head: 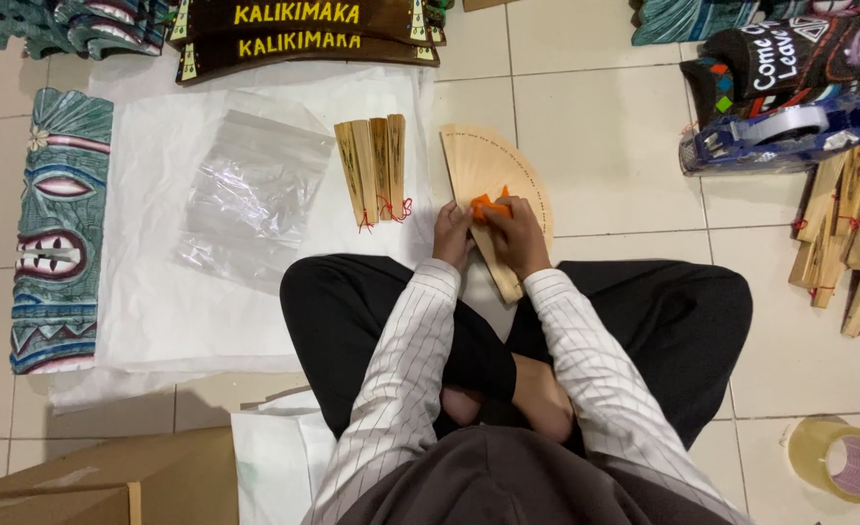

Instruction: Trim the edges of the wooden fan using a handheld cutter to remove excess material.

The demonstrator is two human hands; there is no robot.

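Here the person sits cross-legged on the tiled floor (605, 136), and both hands meet over a half-opened wooden fan (496, 173) just past the knees. The fan is pale, unpainted wood, its thin slats spread in an arc that rises away from the fingers, while its closed handle end runs back beneath the right hand toward the lap. The left hand (452, 236) rests on the fan's near left edge, fingers curled down onto the slats and pinning them. The right hand (517, 236) is clenched around a small orange tool (489, 206), whose tip sticks out just beyond the fingertips and lies against the fan's face; what kind of tool it is cannot be told. Just left of the left hand's fingers, three folded fans (375, 169) of the same wood lie side by side on a white sheet (157, 301), red threads trailing from their ends. Farther left on that sheet lies a clear plastic bag (253, 190). Well off to the right of the right hand's fingers sit a blue tape dispenser (775, 134) and a heap of more folded fans (853, 233).
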